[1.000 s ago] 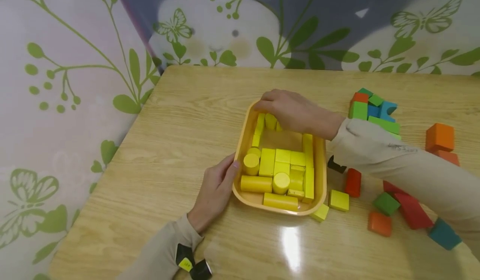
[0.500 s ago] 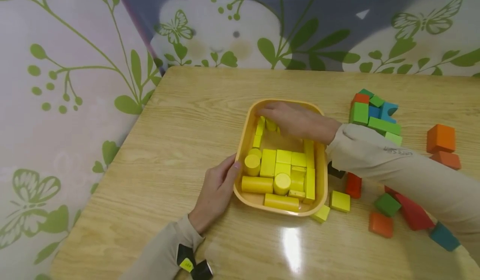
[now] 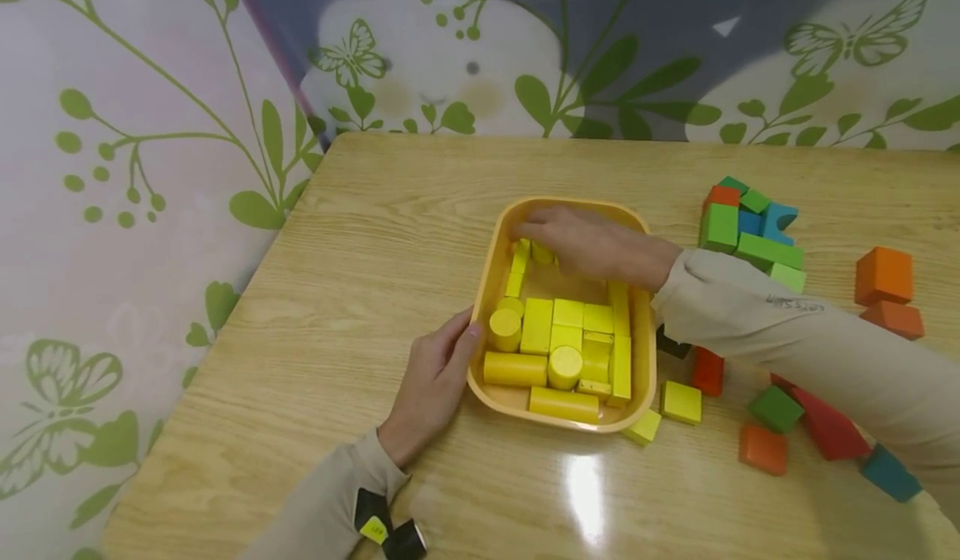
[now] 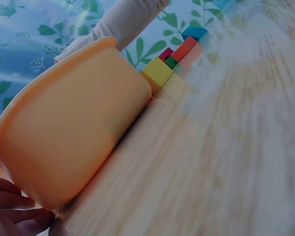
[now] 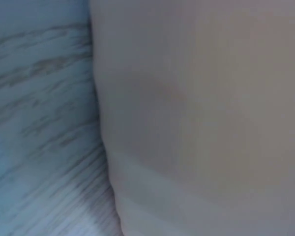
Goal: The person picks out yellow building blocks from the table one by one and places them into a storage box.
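Observation:
A shallow yellow-orange plastic tray (image 3: 643,377) holds several yellow wooden blocks, among them a lying cylinder (image 3: 515,369), an upright cylinder (image 3: 565,367) and a flat rectangular block (image 3: 537,325). My left hand (image 3: 429,381) grips the tray's left side, thumb at the rim; in the left wrist view its curled fingers (image 4: 12,206) lie against the outer wall near the base. My right hand (image 3: 581,242) reaches inside the tray's far end, fingertips by a narrow yellow block (image 3: 519,258) in the far left corner. Whatever its fingers may hold is hidden beneath the hand.
Two yellow blocks, a square one (image 3: 681,402) and another (image 3: 643,427), lie outside the tray's near right corner. Red, green, orange and blue blocks are scattered rightward, with a cluster (image 3: 750,222) farther back. A patterned wall (image 3: 480,52) borders the wooden table (image 3: 375,235).
My right hand has come down from the tray's far rim into its far left corner. The left hand stays at the tray's side. The view has shifted slightly.

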A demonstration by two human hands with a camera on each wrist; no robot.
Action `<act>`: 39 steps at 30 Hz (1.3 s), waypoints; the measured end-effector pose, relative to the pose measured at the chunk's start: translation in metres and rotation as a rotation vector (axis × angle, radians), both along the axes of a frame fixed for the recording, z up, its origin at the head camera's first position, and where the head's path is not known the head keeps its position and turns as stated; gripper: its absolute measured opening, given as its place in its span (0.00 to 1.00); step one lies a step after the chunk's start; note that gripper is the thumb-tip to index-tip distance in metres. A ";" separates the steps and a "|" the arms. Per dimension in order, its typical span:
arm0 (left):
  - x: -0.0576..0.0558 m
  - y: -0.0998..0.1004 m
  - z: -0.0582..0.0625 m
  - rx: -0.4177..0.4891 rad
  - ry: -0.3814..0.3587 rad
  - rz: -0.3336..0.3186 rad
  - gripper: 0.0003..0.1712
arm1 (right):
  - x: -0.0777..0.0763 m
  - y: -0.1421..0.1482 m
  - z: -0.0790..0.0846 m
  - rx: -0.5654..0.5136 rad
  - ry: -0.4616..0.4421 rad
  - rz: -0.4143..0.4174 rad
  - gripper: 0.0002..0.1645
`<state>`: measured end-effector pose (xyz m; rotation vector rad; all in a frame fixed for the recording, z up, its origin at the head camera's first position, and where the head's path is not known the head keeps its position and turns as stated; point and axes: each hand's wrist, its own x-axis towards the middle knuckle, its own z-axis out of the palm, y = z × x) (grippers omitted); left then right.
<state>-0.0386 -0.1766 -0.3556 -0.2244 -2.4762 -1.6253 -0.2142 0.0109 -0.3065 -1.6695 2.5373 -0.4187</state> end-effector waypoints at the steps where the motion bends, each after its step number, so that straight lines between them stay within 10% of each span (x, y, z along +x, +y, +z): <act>1: 0.000 0.001 0.000 0.001 -0.002 -0.001 0.23 | 0.000 0.001 -0.001 -0.008 0.000 0.004 0.23; 21: 0.000 0.011 -0.001 0.017 -0.034 -0.025 0.23 | 0.015 0.054 0.024 -0.038 -0.018 -0.179 0.31; 28: -0.001 0.007 0.002 -0.008 -0.041 -0.006 0.24 | 0.058 0.128 0.029 -0.260 0.084 -0.223 0.29; 39: -0.001 0.005 -0.001 0.044 -0.051 0.016 0.25 | 0.141 0.163 -0.037 -0.217 -0.045 -0.199 0.27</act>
